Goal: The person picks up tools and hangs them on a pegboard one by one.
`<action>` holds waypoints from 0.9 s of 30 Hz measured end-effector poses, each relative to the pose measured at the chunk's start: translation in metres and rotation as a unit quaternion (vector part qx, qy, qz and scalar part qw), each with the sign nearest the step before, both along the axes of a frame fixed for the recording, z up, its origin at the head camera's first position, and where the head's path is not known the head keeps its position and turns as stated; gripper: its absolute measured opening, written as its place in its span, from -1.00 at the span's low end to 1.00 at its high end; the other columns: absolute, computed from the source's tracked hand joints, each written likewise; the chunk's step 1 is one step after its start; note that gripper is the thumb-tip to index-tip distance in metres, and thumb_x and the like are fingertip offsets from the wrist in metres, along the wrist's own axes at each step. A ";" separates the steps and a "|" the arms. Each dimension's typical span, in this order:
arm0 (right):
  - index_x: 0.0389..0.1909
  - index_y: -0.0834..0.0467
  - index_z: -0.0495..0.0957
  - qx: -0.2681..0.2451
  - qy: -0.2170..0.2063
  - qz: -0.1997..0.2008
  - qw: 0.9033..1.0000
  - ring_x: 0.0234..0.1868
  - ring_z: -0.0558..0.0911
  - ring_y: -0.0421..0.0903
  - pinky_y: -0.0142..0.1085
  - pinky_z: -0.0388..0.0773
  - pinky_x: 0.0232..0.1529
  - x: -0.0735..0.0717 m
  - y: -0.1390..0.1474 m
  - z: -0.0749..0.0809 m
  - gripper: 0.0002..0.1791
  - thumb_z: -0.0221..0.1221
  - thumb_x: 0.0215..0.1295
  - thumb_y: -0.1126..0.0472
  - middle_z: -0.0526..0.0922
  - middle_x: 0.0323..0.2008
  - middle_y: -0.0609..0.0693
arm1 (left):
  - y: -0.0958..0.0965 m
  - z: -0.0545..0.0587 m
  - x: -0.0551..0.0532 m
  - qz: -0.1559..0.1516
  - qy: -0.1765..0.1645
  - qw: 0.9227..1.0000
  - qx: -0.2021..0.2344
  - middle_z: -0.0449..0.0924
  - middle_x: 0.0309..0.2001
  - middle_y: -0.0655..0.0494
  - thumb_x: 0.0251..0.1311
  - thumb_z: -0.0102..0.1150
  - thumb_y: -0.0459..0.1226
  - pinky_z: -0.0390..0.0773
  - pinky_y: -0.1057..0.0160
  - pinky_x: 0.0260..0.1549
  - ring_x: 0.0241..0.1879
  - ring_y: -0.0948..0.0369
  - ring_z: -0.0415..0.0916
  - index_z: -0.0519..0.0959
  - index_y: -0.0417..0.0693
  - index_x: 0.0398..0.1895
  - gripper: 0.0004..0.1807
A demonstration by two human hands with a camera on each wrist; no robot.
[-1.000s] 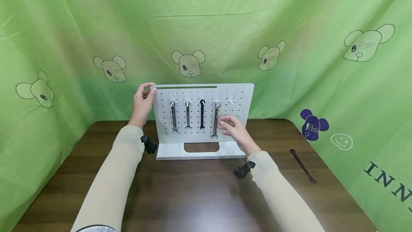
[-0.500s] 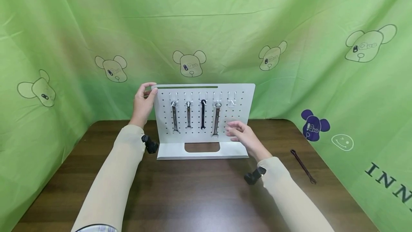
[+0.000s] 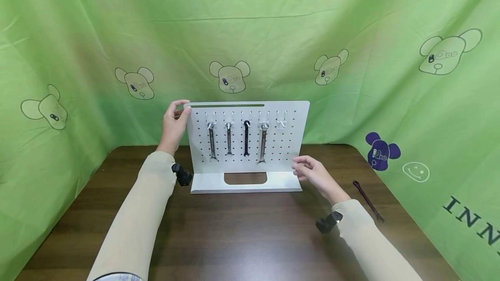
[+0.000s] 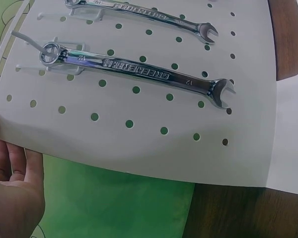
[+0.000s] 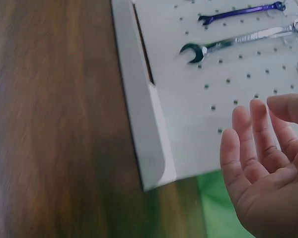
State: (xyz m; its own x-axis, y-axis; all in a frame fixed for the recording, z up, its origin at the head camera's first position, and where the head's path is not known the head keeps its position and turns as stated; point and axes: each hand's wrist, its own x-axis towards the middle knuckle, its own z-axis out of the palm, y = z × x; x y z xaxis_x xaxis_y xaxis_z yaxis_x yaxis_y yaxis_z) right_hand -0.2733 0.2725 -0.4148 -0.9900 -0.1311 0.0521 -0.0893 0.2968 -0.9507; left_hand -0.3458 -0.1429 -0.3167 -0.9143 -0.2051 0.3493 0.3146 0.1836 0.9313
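Observation:
A white pegboard [image 3: 287, 151] stands on the table, and my left hand [image 3: 173, 127] pinches its upper left corner, thumb in front and fingers around the edge. From its hooks hang three silver combination wrenches, among them the leftmost wrench [image 4: 139, 72], the second wrench [image 3: 229, 140] and the large wrench [image 3: 263, 144]. A dark wrench [image 3: 246, 138] hangs between the last two. My right hand [image 3: 314, 174] is by the board's lower right edge, fingers loosely bent and holding nothing. Another dark wrench [image 3: 368, 200] lies on the table to the right of this hand.
A bare hook [image 3: 281, 124] sticks out at the board's right side. The brown wooden table [image 3: 242, 233] is bordered by a green curtain [image 3: 273, 34] at the back and sides. The board's base [image 3: 207, 183] has a cut-out slot.
My right hand has drawn away from the large hanging wrench, moving right and toward me. That wrench swings slightly on its hook. The left hand keeps its place on the board.

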 end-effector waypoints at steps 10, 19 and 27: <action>0.24 0.50 0.31 0.021 0.008 -0.009 1.000 -0.11 0.67 -0.03 -0.18 0.65 -0.08 0.016 0.037 -0.006 -0.52 0.11 0.50 0.25 0.61 0.00 0.35 | 0.000 0.001 0.001 -0.001 -0.002 1.000 -0.001 0.47 0.05 -0.04 0.47 0.08 -0.10 0.57 0.12 -0.01 -0.01 0.11 0.47 0.49 0.07 0.25 -0.64; 0.21 0.50 0.35 0.033 0.007 -0.029 0.999 -0.16 0.66 -0.27 -0.30 0.62 -0.09 0.028 0.081 -0.014 -0.57 0.10 0.50 0.28 0.70 -0.09 0.05 | 0.000 0.002 0.003 0.000 -0.004 1.000 -0.001 0.46 0.09 -0.08 0.47 0.09 -0.11 0.56 0.08 0.03 0.03 0.07 0.47 0.48 0.07 0.26 -0.64; 0.00 0.09 0.58 0.031 0.013 -0.052 0.998 -0.18 0.65 -0.30 -0.41 0.59 -0.14 0.044 0.118 -0.018 -0.84 0.14 0.49 0.23 0.66 -0.25 -0.38 | 0.000 0.001 0.002 -0.001 -0.003 1.000 0.002 0.45 0.09 -0.07 0.47 0.09 -0.10 0.56 0.07 0.05 0.04 0.07 0.46 0.48 0.06 0.25 -0.64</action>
